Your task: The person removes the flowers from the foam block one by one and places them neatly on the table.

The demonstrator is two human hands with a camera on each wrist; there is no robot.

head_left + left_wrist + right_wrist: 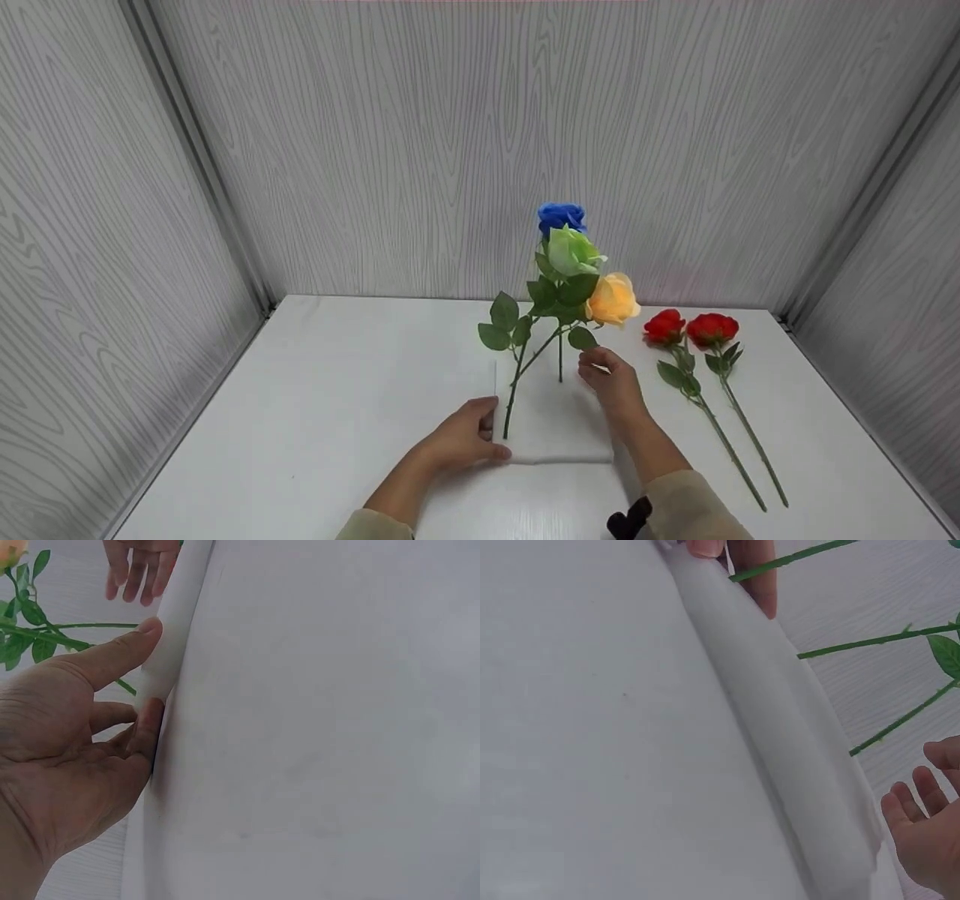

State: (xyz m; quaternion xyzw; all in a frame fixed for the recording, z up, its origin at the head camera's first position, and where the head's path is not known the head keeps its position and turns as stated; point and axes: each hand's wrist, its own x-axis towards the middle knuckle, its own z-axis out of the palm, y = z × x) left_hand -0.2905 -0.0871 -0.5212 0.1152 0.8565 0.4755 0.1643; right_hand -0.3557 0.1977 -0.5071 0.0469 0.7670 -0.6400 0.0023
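My left hand point(461, 435) grips the front-left corner of a white, soft-edged block point(559, 442), its thumb in front and fingers along the side. Three artificial roses rise from the block: a blue one point(561, 217), a light green one point(574, 251) and a peach-yellow one point(613, 299). In the right wrist view their green stems point(877, 642) end at the block's top edge. Beside the block's right side, just below a leaf, my right hand point(613, 381) hovers with loosely bent fingers and nothing held. The left wrist view also shows those fingers point(142, 570) hanging relaxed.
Two red roses point(664, 328) point(712, 330) lie on the white table point(337, 390) to the right, stems toward the front. Grey wood-grain panels point(412, 150) wall the table at the back and both sides. A black object point(630, 517) is at the right sleeve.
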